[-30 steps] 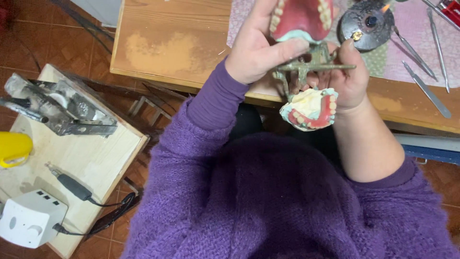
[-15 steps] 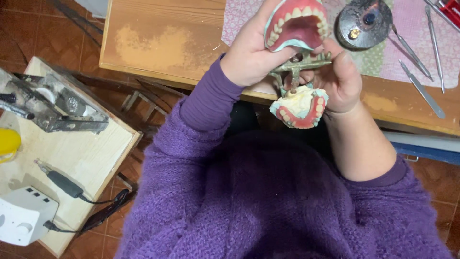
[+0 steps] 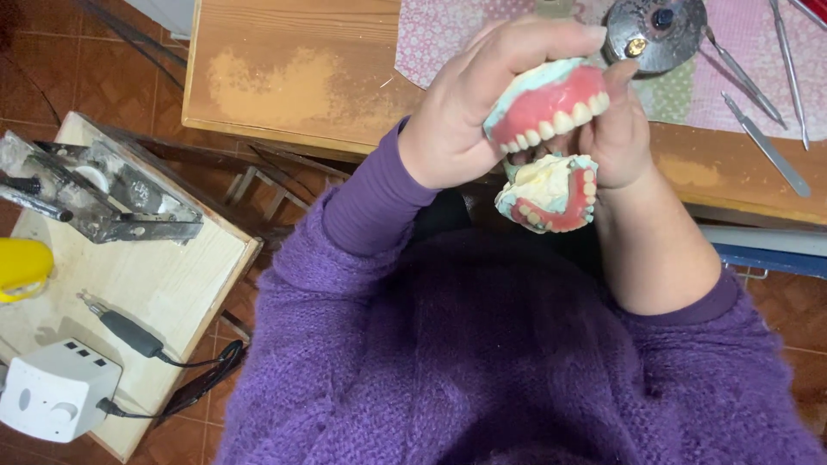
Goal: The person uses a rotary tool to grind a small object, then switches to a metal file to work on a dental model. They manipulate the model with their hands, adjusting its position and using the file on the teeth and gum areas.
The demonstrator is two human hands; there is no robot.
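Two hands inspect denture models above the lap: left hand [image 3: 457, 129] clasps the upper denture [image 3: 547, 103], right hand [image 3: 624, 133] grips the lower denture [image 3: 551, 194]; aligning them next demands steady fingers

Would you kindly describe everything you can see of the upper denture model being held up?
The upper denture model has glossy pink gums and a row of pale teeth, set on a light blue-white plaster-like base. It is tilted, teeth facing down toward the lower model. The left hand wraps its top; the right hand touches its right end, above the wooden bench.
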